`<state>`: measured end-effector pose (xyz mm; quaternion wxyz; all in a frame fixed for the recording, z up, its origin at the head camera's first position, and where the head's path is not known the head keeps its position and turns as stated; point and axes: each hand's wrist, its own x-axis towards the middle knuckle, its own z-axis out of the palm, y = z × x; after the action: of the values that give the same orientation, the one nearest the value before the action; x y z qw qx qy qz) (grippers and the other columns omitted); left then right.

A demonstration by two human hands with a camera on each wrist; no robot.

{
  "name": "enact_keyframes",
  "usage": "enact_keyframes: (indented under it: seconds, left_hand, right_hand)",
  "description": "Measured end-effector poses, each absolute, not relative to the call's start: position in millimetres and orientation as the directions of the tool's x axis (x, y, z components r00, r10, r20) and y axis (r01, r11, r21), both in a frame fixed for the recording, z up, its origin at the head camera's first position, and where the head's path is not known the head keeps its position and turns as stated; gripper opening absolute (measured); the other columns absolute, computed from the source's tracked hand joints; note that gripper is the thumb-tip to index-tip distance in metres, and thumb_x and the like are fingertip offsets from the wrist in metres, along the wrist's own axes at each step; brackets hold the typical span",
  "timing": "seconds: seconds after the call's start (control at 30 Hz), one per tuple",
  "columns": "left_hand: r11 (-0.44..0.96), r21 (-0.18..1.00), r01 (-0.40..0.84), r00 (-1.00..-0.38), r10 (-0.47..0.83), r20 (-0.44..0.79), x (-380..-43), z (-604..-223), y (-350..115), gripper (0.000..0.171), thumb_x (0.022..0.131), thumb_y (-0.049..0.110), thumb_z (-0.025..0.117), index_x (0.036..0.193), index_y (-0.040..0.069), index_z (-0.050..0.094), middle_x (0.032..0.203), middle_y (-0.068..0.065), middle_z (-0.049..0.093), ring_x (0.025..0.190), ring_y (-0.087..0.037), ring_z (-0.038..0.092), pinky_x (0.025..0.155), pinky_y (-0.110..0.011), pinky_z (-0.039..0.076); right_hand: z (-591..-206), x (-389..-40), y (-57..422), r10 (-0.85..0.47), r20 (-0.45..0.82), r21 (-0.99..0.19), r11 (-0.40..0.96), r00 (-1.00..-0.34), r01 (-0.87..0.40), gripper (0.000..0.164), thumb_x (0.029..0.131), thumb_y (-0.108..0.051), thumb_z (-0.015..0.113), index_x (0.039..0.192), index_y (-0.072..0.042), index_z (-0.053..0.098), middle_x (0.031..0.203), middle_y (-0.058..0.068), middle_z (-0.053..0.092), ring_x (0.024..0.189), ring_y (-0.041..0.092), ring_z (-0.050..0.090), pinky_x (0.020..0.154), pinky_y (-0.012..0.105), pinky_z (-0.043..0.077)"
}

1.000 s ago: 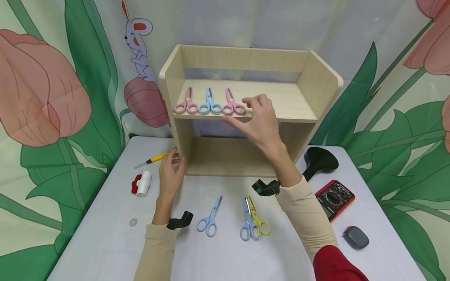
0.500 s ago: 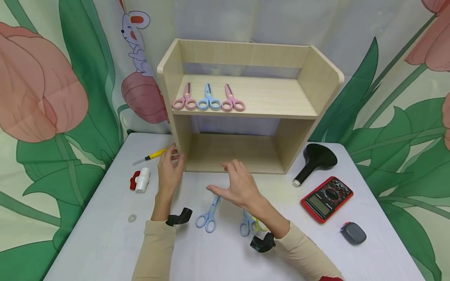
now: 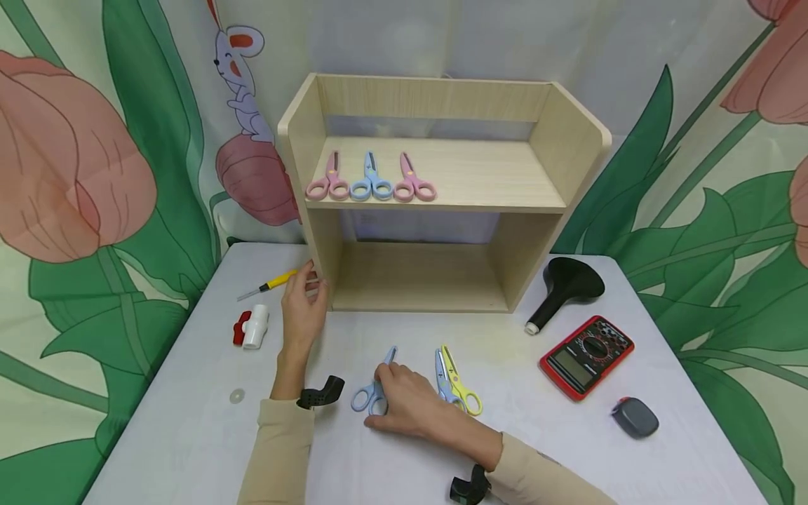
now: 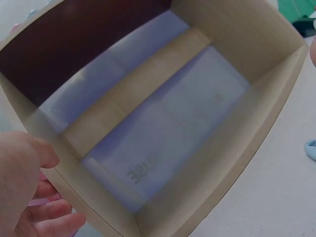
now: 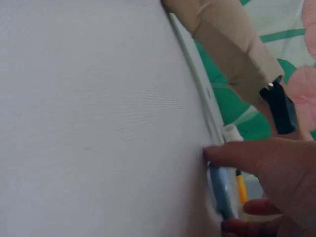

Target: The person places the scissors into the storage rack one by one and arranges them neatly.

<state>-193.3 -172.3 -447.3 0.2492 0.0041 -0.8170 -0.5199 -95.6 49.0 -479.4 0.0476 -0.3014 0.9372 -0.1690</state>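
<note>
On the table, light blue scissors (image 3: 381, 382) lie with their blades pointing away. My right hand (image 3: 407, 403) reaches over them, thumb near the finger rings and fingertips by the blades; in the right wrist view, the blue scissors (image 5: 220, 190) show blurred between thumb and fingers, so firm contact is unclear. My left hand (image 3: 303, 305) rests at the lower left side of a pale wooden shelf (image 3: 442, 208); the left wrist view shows the thumb by the panel's front edge. On the upper board stand in a row pink scissors (image 3: 327, 184), blue scissors (image 3: 371, 184) and more pink scissors (image 3: 414, 186).
Right of my right hand lie another pair of blue scissors (image 3: 445, 382) and yellow scissors (image 3: 463, 389), overlapping. A screwdriver (image 3: 271, 284), a white valve (image 3: 255, 327) and a small disc (image 3: 237, 396) lie left. A black tool (image 3: 568, 287), multimeter (image 3: 587, 358) and tape measure (image 3: 635, 418) lie right.
My right hand has moved from the upper board's pink scissors down to the table, over the single blue scissors. The left hand stays by the shelf's side.
</note>
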Motion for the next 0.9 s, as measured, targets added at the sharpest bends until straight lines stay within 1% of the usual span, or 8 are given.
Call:
enact_keyframes:
  seconds: [0.17, 0.3, 0.37, 0.43, 0.57, 0.67, 0.73, 0.9]
  left_hand:
    - [0.458, 0.852, 0.255, -0.877, -0.261, 0.403, -192, -447, -172, 0.048, 0.098, 0.014, 0.061, 0.143, 0.001, 0.05, 0.123, -0.023, 0.057, 0.11, -0.036, 0.065, 0.089, -0.05, 0.06]
    - [0.454, 0.856, 0.245, -0.884, -0.258, 0.39, -193, -446, -172, 0.049, 0.099, 0.013, 0.06, 0.144, 0.001, 0.048, 0.125, -0.023, 0.057, 0.112, -0.036, 0.064, 0.091, -0.05, 0.06]
    - [0.457, 0.857, 0.239, -0.887, -0.257, 0.384, -193, -445, -172, 0.049, 0.099, 0.014, 0.059, 0.145, 0.002, 0.048, 0.125, -0.022, 0.056, 0.112, -0.036, 0.064, 0.092, -0.05, 0.059]
    - [0.458, 0.857, 0.234, -0.888, -0.257, 0.38, -193, -445, -172, 0.049, 0.099, 0.015, 0.059, 0.145, 0.002, 0.047, 0.126, -0.022, 0.056, 0.113, -0.036, 0.064, 0.092, -0.05, 0.059]
    - [0.455, 0.859, 0.233, -0.888, -0.261, 0.379, -193, -445, -172, 0.049, 0.099, 0.015, 0.06, 0.145, 0.002, 0.048, 0.125, -0.022, 0.056, 0.112, -0.036, 0.064, 0.092, -0.05, 0.059]
    - [0.452, 0.861, 0.234, -0.888, -0.262, 0.379, -193, -445, -172, 0.049, 0.099, 0.015, 0.06, 0.145, 0.002, 0.048, 0.125, -0.022, 0.056, 0.112, -0.036, 0.064, 0.092, -0.05, 0.059]
    - [0.452, 0.861, 0.233, -0.888, -0.261, 0.377, -192, -446, -172, 0.05, 0.099, 0.015, 0.06, 0.145, 0.003, 0.047, 0.125, -0.022, 0.057, 0.112, -0.036, 0.064, 0.092, -0.05, 0.059]
    - [0.456, 0.861, 0.225, -0.89, -0.263, 0.372, -192, -446, -172, 0.05, 0.099, 0.015, 0.06, 0.146, 0.003, 0.047, 0.125, -0.022, 0.056, 0.112, -0.036, 0.064, 0.092, -0.05, 0.059]
  right_hand:
    - [-475, -101, 59, -0.576, -0.01, -0.372, 0.761, -0.818, -0.531, 0.05, 0.083, -0.028, 0.078, 0.123, -0.005, 0.058, 0.104, 0.003, 0.064, 0.089, 0.011, 0.059, 0.072, 0.023, 0.055]
    - [-469, -107, 67, -0.561, -0.048, -0.393, 0.771, -0.826, -0.501, 0.052, 0.083, -0.015, 0.076, 0.129, 0.001, 0.057, 0.109, 0.008, 0.062, 0.092, 0.014, 0.057, 0.077, 0.027, 0.056]
    - [-468, -109, 69, -0.542, -0.074, -0.389, 0.789, -0.837, -0.476, 0.057, 0.082, -0.022, 0.076, 0.131, 0.0, 0.057, 0.111, 0.008, 0.06, 0.093, 0.014, 0.055, 0.078, 0.028, 0.055]
    - [-469, -109, 68, -0.524, -0.083, -0.374, 0.805, -0.848, -0.461, 0.064, 0.08, -0.036, 0.077, 0.13, 0.0, 0.058, 0.112, 0.006, 0.058, 0.092, 0.014, 0.053, 0.077, 0.028, 0.054]
    - [-476, -109, 63, -0.512, -0.002, -0.261, 0.829, -0.859, -0.494, 0.073, 0.076, -0.061, 0.074, 0.117, -0.002, 0.065, 0.103, 0.004, 0.057, 0.083, 0.012, 0.052, 0.065, 0.026, 0.053]
    - [-481, -110, 59, -0.509, 0.095, -0.188, 0.835, -0.855, -0.518, 0.063, 0.075, -0.059, 0.074, 0.102, -0.003, 0.067, 0.091, 0.002, 0.055, 0.072, 0.011, 0.049, 0.052, 0.024, 0.048]
    - [-482, -112, 58, -0.5, 0.128, -0.179, 0.838, -0.856, -0.516, 0.056, 0.073, -0.055, 0.075, 0.095, -0.004, 0.066, 0.085, 0.0, 0.053, 0.066, 0.009, 0.046, 0.049, 0.023, 0.044]
    - [-478, -115, 62, -0.47, 0.128, -0.288, 0.825, -0.873, -0.486, 0.053, 0.068, -0.049, 0.076, 0.096, -0.006, 0.064, 0.087, -0.002, 0.051, 0.061, 0.007, 0.044, 0.049, 0.019, 0.039]
